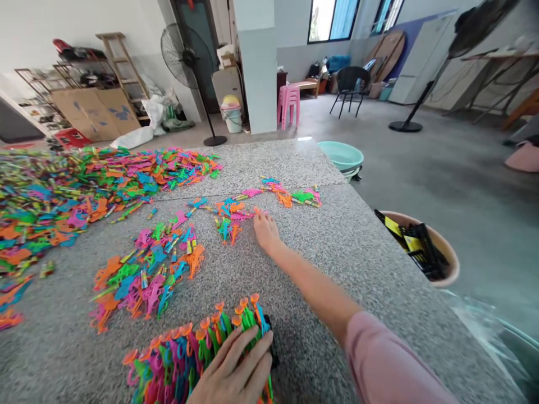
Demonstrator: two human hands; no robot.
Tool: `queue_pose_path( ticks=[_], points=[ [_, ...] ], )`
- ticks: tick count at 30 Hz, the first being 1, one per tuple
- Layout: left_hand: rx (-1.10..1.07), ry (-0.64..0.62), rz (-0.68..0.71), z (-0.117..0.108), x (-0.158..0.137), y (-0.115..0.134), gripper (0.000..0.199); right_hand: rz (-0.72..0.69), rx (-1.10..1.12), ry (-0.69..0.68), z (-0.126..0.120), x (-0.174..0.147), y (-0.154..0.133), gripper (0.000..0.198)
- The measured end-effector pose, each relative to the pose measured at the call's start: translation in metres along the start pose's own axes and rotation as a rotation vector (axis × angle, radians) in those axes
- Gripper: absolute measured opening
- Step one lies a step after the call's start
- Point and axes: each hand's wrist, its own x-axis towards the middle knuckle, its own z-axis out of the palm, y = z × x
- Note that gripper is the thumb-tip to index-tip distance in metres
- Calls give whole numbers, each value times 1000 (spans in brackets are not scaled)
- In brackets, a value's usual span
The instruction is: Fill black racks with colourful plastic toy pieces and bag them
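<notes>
In the lower middle of the head view, a packed row of colourful plastic toy guns [168,359] stands with orange suction-cup darts [185,330] pointing up. My left hand [240,365] lies over the right end of this row, fingers stretched out and touching the toys; its thumb is hidden. A black edge shows beside the row's right end. Farther off, my right hand [266,229] reaches across the table with fingers extended, its fingertips beside a pink toy gun in a small cluster [229,216]. Whether they touch it is unclear.
The speckled stone table [320,264] carries a large heap of toy guns [84,196] at left, a smaller pile [147,275] nearer, and a few pieces [290,193] farther right. Beyond its right edge stand a tub with black-and-yellow items [452,269] and a turquoise basin [341,154].
</notes>
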Motion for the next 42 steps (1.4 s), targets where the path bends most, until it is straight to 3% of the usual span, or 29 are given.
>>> queue_pose_path(
  ticks=[3, 6, 11, 15, 19, 24, 27, 31, 35, 38, 42],
  points=[
    [-97, -1, -116, -1, 3, 8, 31, 57, -27, 43, -7, -29, 34, 46],
    [-194, -2, -209, -3, 5, 15, 30, 28, -111, 2, -24, -63, 65, 36],
    [-260, -37, -217, -9, 8, 14, 27, 105, -76, -78, -50, -113, 82, 41],
    [-274, -48, -219, -13, 9, 14, 29, 232, 23, -66, -59, -153, 78, 38],
    [-279, -36, -216, -12, 8, 14, 30, 398, 341, -157, -56, -211, 58, 33],
    [-265, -15, -197, -11, 9, 14, 29, 237, 644, -173, -39, -270, 5, 5],
    [-239, -6, -187, -11, 9, 13, 31, 177, 635, -146, -31, -276, -18, 8],
    [-228, -12, -178, -10, 9, 13, 33, 142, 408, -155, -35, -268, -27, 14],
    [-245, -9, -194, -10, 7, 14, 32, 116, 228, -246, -47, -264, -33, 20],
    [-251, -7, -228, -11, 9, 15, 43, 110, 146, -306, -53, -259, -41, 24],
    [-221, -29, -160, -12, 11, 15, 45, 75, 121, -314, -53, -252, -53, 28]
  ],
)
